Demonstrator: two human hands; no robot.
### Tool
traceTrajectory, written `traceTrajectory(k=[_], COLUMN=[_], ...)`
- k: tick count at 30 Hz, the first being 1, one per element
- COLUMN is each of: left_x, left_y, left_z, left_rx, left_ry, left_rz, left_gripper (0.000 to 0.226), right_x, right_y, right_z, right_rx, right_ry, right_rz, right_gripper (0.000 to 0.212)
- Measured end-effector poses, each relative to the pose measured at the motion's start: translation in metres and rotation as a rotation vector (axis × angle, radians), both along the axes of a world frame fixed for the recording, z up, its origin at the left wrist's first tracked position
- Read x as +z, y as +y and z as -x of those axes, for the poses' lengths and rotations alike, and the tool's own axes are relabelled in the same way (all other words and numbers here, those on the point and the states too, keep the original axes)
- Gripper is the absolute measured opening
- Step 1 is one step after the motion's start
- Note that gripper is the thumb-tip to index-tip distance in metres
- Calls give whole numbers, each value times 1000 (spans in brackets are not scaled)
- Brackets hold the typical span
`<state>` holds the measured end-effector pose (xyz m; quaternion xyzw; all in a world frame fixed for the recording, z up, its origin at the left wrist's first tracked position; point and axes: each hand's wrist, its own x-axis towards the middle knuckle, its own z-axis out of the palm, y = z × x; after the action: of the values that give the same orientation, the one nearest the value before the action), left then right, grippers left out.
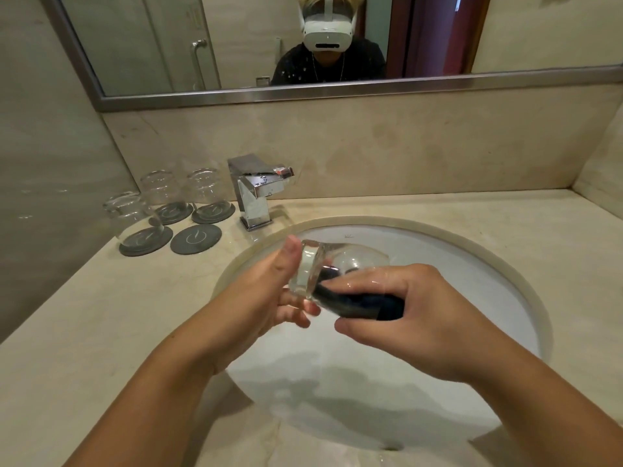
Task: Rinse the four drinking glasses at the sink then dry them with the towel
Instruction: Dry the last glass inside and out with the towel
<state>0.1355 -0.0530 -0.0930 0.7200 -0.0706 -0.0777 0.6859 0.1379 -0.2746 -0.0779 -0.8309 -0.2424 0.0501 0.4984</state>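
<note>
Beyond the left hand [279, 291], up and to its left, three glasses [161, 190] stand upside down on the counter [101, 315], each on a dark coaster [145, 242]; a fourth coaster [195, 239] lies bare, the nearest of them to that hand; the faucet [256, 193] stands just behind the left hand, its spout turned toward the sink [438, 244]; a mirror [236, 45] hangs on the wall beyond both hands. The glass [337, 261] lies on its side between the hands, above the sink; it is clear and wet, with a thick base turned to the left hand and its mouth to the right hand [414, 318]. The left hand grasps the base, thumb on top and fingers beneath; the right hand clasps a dark towel [357, 303], which seems pushed into the mouth; its fingers and the towel hide the glass's lower side.
</note>
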Motion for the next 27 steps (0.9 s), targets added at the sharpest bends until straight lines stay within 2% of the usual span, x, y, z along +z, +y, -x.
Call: traceTrajectory(k=[3, 6, 13, 16, 18, 21, 24, 27], left_x=[-1, -3, -2, 3, 4, 1, -2, -5], left_y=[0, -2, 4, 7, 8, 10, 5, 2], left_z=[-3, -3, 1, 4, 5, 2, 0, -3], left_rx=[90, 63, -43, -133, -154, -113, -46, 36], left_ry=[-62, -110, -225, -254, -269, -213, -69, -88], left_rz=[-142, -96, -167, -181, -194, -194, -127, -182], left_gripper=[49, 34, 59, 61, 64, 71, 56, 51], right_x=[-7, -1, 5, 6, 6, 7, 5, 0], right_y=[3, 2, -4, -8, -7, -4, -1, 3], right_z=[0, 0, -4, -6, -7, -4, -1, 0], right_rx=[43, 52, 96, 135, 117, 49, -13, 32], right_ry=[-104, 26, 485, 583, 552, 402, 206, 69], right_rz=[73, 27, -190, -253, -231, -147, -58, -25], right_gripper=[44, 45, 41, 37, 38, 39, 37, 42])
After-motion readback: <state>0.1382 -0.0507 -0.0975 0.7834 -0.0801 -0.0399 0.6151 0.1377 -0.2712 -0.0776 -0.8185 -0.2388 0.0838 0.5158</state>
